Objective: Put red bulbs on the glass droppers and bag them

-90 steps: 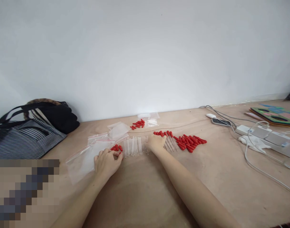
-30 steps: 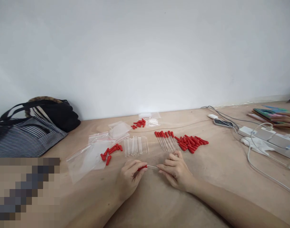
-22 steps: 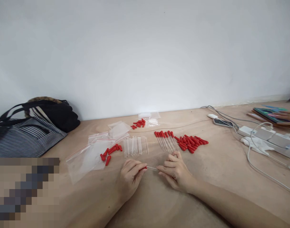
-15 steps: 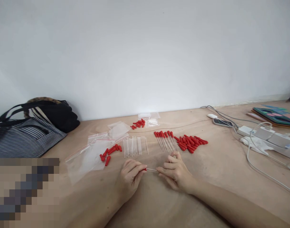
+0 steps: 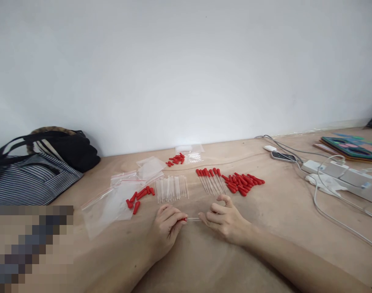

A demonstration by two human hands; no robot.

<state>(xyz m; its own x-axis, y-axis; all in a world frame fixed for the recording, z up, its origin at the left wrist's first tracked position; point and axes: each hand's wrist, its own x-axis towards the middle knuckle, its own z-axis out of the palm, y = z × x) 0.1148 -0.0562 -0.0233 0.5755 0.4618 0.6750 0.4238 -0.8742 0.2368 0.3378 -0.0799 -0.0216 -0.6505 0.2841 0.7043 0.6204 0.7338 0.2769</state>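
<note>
On my side of the row of bare tubes [image 5: 173,188], my left hand [image 5: 169,224] has a red bulb [image 5: 185,219] pinched between thumb and fingers, its open end showing. My right hand [image 5: 224,219] grasps the far end of a clear tube [image 5: 193,219] by the fingertips, index finger curled up. The tube meets the bulb's mouth; how deep it sits I can't tell.

Left of the row, a few loose bulbs [image 5: 136,207] lie on and beside clear zip bags [image 5: 108,203]. Right of the row, a small fan of capped tubes [image 5: 212,182] lies with bulbs on, and past that a heap of red bulbs [image 5: 245,184] where I make out no glass. Behind the row sit smaller red pieces [image 5: 176,159] and a clear packet [image 5: 194,155].

By my judgement I'm partway: the fan looks finished, this piece is in hand, and the whole row waits bare.

No writing can be read anywhere: the bags show only red seal lines, and the dark handheld device [image 5: 282,157], well right of the row, is too small to make out.
</note>
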